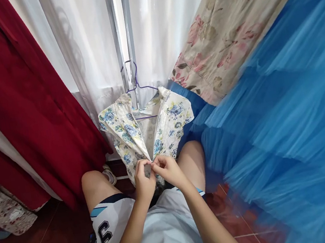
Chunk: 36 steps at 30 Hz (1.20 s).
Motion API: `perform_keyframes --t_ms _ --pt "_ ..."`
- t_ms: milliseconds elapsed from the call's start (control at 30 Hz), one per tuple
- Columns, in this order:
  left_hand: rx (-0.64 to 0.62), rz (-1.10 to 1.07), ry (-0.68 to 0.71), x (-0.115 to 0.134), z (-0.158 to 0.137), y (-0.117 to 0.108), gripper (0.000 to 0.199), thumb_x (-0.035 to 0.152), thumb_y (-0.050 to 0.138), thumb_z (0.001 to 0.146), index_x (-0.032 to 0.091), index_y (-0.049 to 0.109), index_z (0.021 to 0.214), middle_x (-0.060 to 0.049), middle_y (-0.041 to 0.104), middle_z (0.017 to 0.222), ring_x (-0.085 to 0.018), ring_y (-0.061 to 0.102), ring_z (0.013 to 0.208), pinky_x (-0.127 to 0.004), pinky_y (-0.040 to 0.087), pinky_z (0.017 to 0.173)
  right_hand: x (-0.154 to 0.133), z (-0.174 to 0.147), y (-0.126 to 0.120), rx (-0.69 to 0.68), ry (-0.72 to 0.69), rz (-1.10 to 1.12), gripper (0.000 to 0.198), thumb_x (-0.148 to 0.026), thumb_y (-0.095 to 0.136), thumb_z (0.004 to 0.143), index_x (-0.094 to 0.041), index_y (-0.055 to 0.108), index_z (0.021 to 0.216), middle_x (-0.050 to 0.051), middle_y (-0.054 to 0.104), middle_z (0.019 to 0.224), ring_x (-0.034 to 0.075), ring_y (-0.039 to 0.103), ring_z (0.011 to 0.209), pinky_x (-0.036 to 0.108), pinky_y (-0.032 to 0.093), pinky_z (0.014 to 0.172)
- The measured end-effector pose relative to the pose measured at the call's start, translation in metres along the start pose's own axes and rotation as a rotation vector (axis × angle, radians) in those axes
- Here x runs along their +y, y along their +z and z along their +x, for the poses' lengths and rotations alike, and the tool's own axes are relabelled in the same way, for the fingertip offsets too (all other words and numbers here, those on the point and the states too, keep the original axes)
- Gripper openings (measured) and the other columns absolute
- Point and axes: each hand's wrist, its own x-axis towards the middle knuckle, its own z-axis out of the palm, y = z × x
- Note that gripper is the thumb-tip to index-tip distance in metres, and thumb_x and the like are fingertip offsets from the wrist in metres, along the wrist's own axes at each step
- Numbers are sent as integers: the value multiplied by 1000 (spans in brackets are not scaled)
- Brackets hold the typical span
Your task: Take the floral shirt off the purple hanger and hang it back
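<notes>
A white dress (131,132) with blue flowers hangs in front of me on a purple hanger (137,85). Its zipper (155,141) is parted from the neckline down to my fingers, so the opening forms a V. My left hand (145,178) pinches the fabric at the bottom of that V. Right beside it, my right hand (166,169) pinches at the same spot with thumb and forefinger. The zipper pull is hidden by my fingertips, and I cannot tell which hand has it. The lower part of the dress drops between my knees.
Dark red cloth (32,101) hangs on the left, with white curtains (87,39) behind the hanger. To the right are a beige floral garment (215,47) and a wide blue tulle skirt (288,118). Metal poles (127,20) stand at the back. Red tiles (61,240) cover the floor.
</notes>
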Motion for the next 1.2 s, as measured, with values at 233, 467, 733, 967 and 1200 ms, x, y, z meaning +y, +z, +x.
perform_keyframes --t_ms 233,467,733,967,1200 --pt "-5 -158 -182 -8 10 15 17 26 56 89 21 56 105 -8 67 99 -21 65 93 -32 49 83 -7 5 -1 -4 60 230 26 -39 66 83 -19 57 68 0 58 53 13 51 47 24 36 47" --pt "-67 -57 -80 -4 20 1 11 28 56 89 20 56 81 -3 63 79 -18 60 78 -28 46 76 -10 3 4 37 93 320 29 -42 71 78 -19 58 68 -2 56 48 10 45 42 23 33 45" --pt "-251 79 -56 -9 11 3 13 26 55 89 20 56 77 -5 62 84 -18 59 78 -26 44 73 -22 28 -8 211 112 451 30 -44 67 77 -17 60 65 -3 51 48 8 36 41 23 26 41" --pt "-421 497 55 7 25 -7 11 16 53 88 22 63 87 -8 64 91 -21 62 77 -29 39 66 -81 118 -35 184 -61 503 33 -44 74 73 -15 60 64 -4 50 49 4 33 39 21 20 37" --pt "-611 719 38 -4 30 -24 22 8 54 82 20 67 94 -11 65 91 -25 64 74 -31 39 65 -122 164 -25 339 -226 488 37 -47 69 80 -15 58 64 -4 50 50 4 32 40 21 24 41"
